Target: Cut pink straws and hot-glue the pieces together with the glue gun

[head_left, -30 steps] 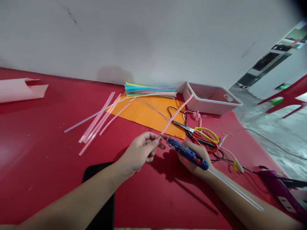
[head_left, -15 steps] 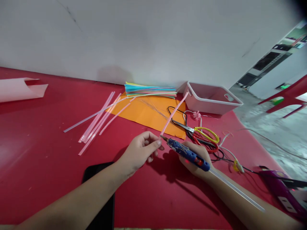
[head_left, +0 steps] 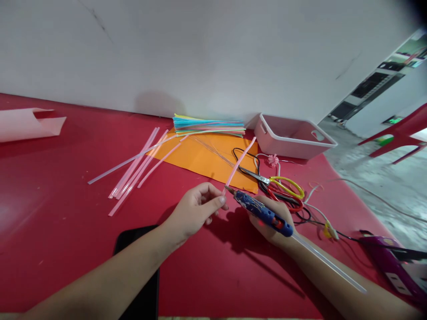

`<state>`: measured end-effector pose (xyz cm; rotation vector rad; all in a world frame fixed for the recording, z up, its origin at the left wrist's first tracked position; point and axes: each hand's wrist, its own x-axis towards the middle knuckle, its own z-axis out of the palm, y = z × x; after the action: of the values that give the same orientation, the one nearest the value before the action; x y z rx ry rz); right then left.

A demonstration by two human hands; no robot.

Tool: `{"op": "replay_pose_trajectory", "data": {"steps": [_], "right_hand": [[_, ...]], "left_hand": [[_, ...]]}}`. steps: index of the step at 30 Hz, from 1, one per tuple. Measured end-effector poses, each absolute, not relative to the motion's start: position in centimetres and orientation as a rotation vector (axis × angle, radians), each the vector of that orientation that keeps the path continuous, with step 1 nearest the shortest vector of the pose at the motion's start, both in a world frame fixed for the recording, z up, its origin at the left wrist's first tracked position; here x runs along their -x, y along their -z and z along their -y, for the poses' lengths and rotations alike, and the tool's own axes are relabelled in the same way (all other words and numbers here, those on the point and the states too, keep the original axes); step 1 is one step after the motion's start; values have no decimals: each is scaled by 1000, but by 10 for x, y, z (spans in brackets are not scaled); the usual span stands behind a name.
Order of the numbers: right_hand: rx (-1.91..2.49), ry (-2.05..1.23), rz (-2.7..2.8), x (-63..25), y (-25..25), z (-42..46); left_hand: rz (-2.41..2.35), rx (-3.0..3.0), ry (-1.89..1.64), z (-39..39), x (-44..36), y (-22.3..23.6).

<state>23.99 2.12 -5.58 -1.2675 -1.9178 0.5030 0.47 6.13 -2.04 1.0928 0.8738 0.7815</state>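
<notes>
Pinched between the thumb and fingers of my left hand (head_left: pixel 202 205) is the lower end of a pink pipe cleaner (head_left: pixel 240 162), which slants up and to the right over the orange sheet. My right hand (head_left: pixel 271 222) is wrapped round a blue hot glue gun (head_left: pixel 262 213). The gun's nozzle is at the pipe cleaner, just above my left fingertips; whether it touches is too small to tell. A long clear glue stick (head_left: pixel 328 262) sticks out of the gun's back end, over my right forearm.
Pink strips (head_left: pixel 133 173) lie left on the red table (head_left: pixel 66 249). A bundle of coloured pipe cleaners (head_left: pixel 208 126) rests behind the orange sheet (head_left: pixel 196 155). Scissors (head_left: pixel 283 189), cords, a pink flower (head_left: pixel 273 160), a pink basket (head_left: pixel 293 149) and a purple power strip (head_left: pixel 388 262) are right; a black tablet (head_left: pixel 142 293) is in front.
The pipe cleaner's upper end has swung down, away from the basket, and its slant has shifted slightly. My hands and the glue gun have hardly moved.
</notes>
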Motion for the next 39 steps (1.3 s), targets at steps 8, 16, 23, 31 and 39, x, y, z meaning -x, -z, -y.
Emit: {"op": "replay_pose_trajectory", "data": {"steps": [8,16,23,31,39], "right_hand": [[1274,-532,1884,-239,54,-21],[1339,-474,1864,-238,53,-22],[1382,-468,1848,-238,52,-20],[1406,-448,1805,-238,51,-20],[1325,-431,1821,-237,50,-20]], "left_hand": [[-865,-1118,-784,-62,-4,21],[-844,-1128,-783,-61,-5,22],[-821,-1131,-777,-60,-5,17],[-804,-1091,-773,-59,-5,15],[-816,-1050,-754,-59,-6,19]]}}
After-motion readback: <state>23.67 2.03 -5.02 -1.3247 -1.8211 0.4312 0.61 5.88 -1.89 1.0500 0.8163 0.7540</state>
